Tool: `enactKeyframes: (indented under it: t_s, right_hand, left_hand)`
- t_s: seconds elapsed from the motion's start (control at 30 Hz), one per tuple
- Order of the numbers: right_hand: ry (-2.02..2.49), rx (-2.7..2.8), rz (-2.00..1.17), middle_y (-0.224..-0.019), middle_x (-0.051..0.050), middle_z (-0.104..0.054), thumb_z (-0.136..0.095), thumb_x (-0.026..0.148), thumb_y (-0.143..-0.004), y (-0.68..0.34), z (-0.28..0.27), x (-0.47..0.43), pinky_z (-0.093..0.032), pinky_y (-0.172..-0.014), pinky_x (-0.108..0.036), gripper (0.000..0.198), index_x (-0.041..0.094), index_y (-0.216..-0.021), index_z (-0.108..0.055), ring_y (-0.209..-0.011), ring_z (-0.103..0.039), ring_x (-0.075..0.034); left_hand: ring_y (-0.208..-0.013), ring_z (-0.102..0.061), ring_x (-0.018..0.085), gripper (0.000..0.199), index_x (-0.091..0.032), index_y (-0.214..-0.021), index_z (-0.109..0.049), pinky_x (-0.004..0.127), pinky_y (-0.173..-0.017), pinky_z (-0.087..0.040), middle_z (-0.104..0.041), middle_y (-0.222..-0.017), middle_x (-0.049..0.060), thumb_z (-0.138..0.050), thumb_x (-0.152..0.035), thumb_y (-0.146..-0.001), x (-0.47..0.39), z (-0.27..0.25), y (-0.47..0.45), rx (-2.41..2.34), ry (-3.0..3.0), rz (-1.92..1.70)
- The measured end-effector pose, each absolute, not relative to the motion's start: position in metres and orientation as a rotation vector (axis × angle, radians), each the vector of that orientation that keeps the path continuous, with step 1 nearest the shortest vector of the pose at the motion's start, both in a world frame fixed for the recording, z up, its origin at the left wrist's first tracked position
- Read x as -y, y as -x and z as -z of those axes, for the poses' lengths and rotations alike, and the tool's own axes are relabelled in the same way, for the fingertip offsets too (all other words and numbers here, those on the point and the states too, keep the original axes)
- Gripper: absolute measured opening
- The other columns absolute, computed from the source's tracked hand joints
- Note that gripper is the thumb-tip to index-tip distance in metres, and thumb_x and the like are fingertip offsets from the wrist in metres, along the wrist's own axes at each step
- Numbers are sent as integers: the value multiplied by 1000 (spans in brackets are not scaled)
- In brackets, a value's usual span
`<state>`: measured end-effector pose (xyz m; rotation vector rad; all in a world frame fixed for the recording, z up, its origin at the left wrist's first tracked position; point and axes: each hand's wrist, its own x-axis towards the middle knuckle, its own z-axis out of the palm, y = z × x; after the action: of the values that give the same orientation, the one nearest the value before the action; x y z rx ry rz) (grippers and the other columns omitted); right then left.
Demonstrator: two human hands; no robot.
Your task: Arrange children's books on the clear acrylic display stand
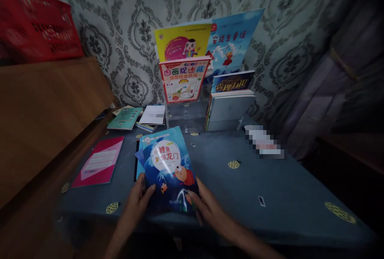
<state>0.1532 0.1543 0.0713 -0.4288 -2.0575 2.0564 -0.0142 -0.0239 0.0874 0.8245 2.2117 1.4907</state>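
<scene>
A blue picture book (168, 171) with cartoon fish on its glossy cover is held upright at a tilt near the table's front edge. My left hand (141, 195) grips its lower left side, thumb on the cover. On the opposite edge my right hand (204, 201) is closed, its thumb also over the front. Behind the held book, another blue cover and a dark edge peek out at the left. A pink book (100, 161) lies flat to the left of my left hand.
A clear acrylic rack (187, 117) holds several upright books at the back. Left of it lie a green book (125, 118) and a white-topped pile (153, 115). A pixelated item (264, 142) is at the right. A red basket (39, 27) stands on a wooden surface (51, 103).
</scene>
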Motion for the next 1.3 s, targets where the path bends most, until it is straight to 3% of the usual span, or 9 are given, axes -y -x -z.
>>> enactKeyframes:
  t_s: [0.07,0.17,0.27,0.4,0.53,0.8,1.0,1.17,1.3]
  right_hand:
    - [471,2063,-2191,-86,-2,-66,-50,66,-91,-150,-73,-154,-36,-39,-22,72,25,-147,-33,-42,-47,-8]
    - [606,2047,-2374,-66,4,-59,-54,72,-83,-144,-75,-156,-25,-36,-18,76,20,-137,-41,-38,-44,-7]
    - [690,2028,-2440,-67,3,-62,-57,72,-79,-140,-77,-160,-24,-36,-17,77,20,-135,-42,-39,-46,-7]
    - [703,2050,-2456,-67,4,-61,-58,72,-79,-138,-79,-163,-25,-35,-18,78,20,-134,-39,-38,-46,-7]
    - [751,2048,-2493,-60,5,-58,-56,68,-82,-138,-82,-164,-26,-35,-18,70,17,-128,-42,-39,-46,-8]
    - [724,1954,-2542,-67,3,-63,-58,67,-80,-136,-85,-165,-24,-36,-19,63,20,-121,-45,-39,-46,-7]
    - [773,1844,-2453,-61,3,-59,-56,69,-80,-144,-86,-164,-20,-36,-19,60,20,-115,-48,-35,-36,-6]
    - [994,1798,-2248,-46,8,-45,-59,69,-78,-169,-82,-182,-19,-35,-20,66,21,-122,-50,-33,-32,-8]
    - [1104,1821,-2081,-55,3,-57,-62,71,-72,-188,-78,-201,-17,-34,-19,64,21,-111,-55,-32,-28,-5]
  left_hand:
    - [-62,-61,23,31,-21,-102,-62,33,-61,-49,-60,-62,-1,-62,-49,-88,32,-90,17,-2522,-877,-1151]
    - [-87,-68,29,25,-20,-112,-62,43,-76,-55,-70,-89,7,-52,-34,-95,32,-96,14,-2893,-1157,-671]
    - [-125,-58,27,34,-21,-130,-57,46,-105,-49,-64,-133,10,-48,-24,-97,8,-96,9,-2642,-1779,-515]
    - [-147,-37,20,48,-19,-150,-38,47,-120,-34,-46,-155,10,-41,-28,-102,-44,-93,21,-2242,-2075,-348]
    - [-148,-35,20,47,-18,-148,-42,49,-122,-28,-44,-156,11,-39,-34,-103,-86,-91,48,-2266,-2059,-240]
    - [-147,-35,25,47,-14,-145,-46,53,-120,-28,-44,-155,15,-35,-36,-104,-122,-86,73,-2350,-2010,-168]
    - [-151,-29,24,50,-19,-150,-35,57,-121,-22,-33,-162,13,-34,-37,-104,-123,-100,70,-2358,-1901,-448]
    - [-140,-46,22,47,-15,-146,-39,45,-117,-36,-50,-151,15,-33,-34,-103,-98,-103,69,-2392,-1796,-813]
    - [-140,-47,25,42,-17,-142,-45,52,-117,-35,-60,-141,14,-38,-30,-102,-83,-88,67,-2441,-1763,-611]
